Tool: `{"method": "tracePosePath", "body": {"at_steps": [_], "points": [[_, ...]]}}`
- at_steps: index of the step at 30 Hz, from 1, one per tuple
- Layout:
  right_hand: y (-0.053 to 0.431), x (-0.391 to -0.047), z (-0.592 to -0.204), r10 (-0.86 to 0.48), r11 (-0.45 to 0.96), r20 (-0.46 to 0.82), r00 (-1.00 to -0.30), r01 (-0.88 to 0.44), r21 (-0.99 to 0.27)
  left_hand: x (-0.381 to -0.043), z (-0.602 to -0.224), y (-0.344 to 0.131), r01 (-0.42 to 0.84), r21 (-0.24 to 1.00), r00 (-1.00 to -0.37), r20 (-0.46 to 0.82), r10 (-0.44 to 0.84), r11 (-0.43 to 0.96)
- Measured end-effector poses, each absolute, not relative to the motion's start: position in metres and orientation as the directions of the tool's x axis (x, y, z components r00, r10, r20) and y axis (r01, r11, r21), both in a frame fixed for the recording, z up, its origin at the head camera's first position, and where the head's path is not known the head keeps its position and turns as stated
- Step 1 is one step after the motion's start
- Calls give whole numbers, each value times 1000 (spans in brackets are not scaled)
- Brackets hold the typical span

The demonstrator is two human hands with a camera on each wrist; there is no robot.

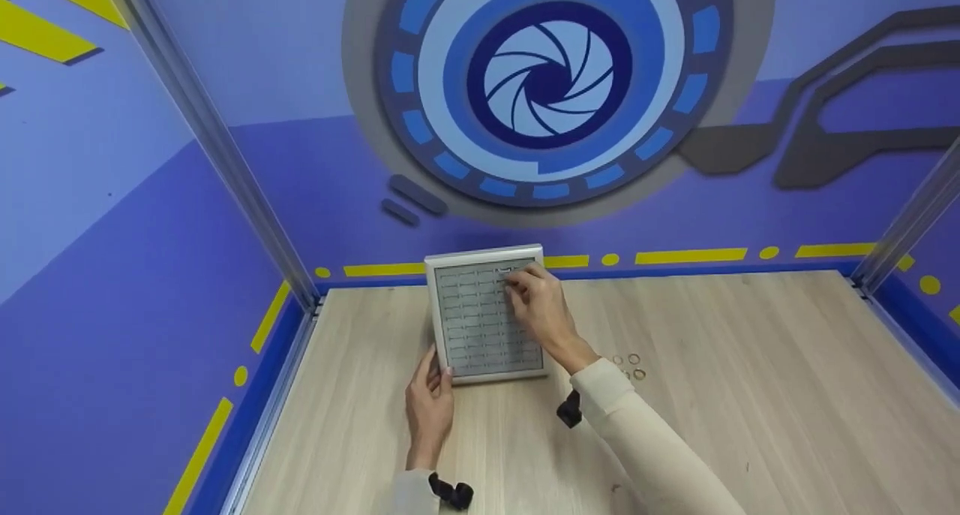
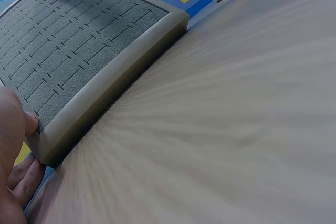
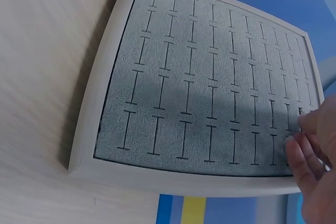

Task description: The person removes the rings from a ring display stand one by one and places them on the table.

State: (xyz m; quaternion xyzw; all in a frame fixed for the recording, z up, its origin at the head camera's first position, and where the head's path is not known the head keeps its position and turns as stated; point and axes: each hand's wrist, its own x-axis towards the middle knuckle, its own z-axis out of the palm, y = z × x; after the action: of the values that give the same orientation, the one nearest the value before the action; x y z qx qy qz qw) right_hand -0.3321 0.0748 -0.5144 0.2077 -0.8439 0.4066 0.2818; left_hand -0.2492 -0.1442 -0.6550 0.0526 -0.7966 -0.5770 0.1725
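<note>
A ring display tray (image 1: 487,327) with a pale frame and a grey slotted pad (image 3: 199,87) stands tilted up on the table. My left hand (image 1: 430,406) grips its lower left corner. In the left wrist view the thumb (image 2: 31,123) lies over the front edge, with fingers around the side. My right hand (image 1: 541,308) is at the upper right part of the pad, its fingers bent and the tips touching a slot. The right wrist view shows that slot spread dark beside a fingertip (image 3: 311,121). Whether a small thing is between these fingertips is hidden.
Several small rings (image 1: 634,359) lie on the wooden table (image 1: 735,395) to the right of the tray, partly behind the right sleeve (image 1: 637,425). A printed blue wall (image 1: 300,185) rises behind the tray, and metal rails (image 1: 225,140) run up the corners.
</note>
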Motion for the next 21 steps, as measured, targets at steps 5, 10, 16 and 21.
{"method": "tracePosePath", "body": {"at_steps": [5, 10, 16, 21], "points": [[69, -335, -514, -101, 569, 655, -749, -583, -579, -248, -655, -145, 127, 938, -933, 224, -282, 324], [67, -337, -515, -89, 595, 664, -743, -574, -562, -249, -657, -144, 132, 937, -934, 227, -277, 324], [67, -336, -517, -97, 622, 664, -742, -566, -541, -247, -657, -143, 120, 934, -931, 224, -288, 337], [67, -335, -518, -104, 619, 657, -747, -566, -545, -246, -656, -143, 108, 939, -933, 209, -292, 327]]}}
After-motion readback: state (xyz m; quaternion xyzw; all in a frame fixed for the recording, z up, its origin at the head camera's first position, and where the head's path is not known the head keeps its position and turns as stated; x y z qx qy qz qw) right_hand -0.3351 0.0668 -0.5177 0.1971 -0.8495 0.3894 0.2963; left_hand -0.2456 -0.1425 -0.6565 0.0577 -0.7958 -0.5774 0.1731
